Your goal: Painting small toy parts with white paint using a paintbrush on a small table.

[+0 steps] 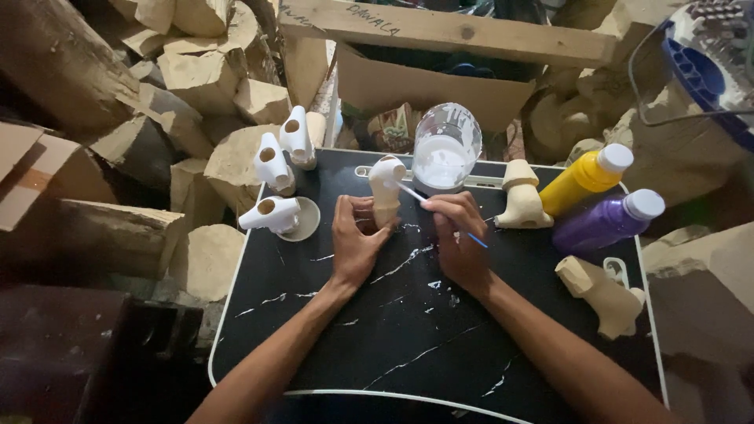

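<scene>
From the head view, the left hand (353, 239) grips an unpainted wooden figure (385, 191) that stands upright on the black surface (408, 338), its fingers closed round the lower part so that the long axis runs up and away from the palm. The right hand (459, 235) pinches a thin brush (420, 196) between closed fingers, blue handle trailing back toward the wrist, white tip touching the top of the figure. The brush thus lies just right of the figure and slants up-left into it; the left hand is the nearer of the two to the piece, in full contact with it. Directly behind stands a clear cup (446, 149) of white paint, close to the brush tip. Three white-coated figures (279, 169) sit at the left edge, two bare ones (522, 200) at the right, beside a yellow bottle (585, 179) and a purple bottle (606, 221). Rough wood blocks (204, 78) are heaped beyond the surface.
</scene>
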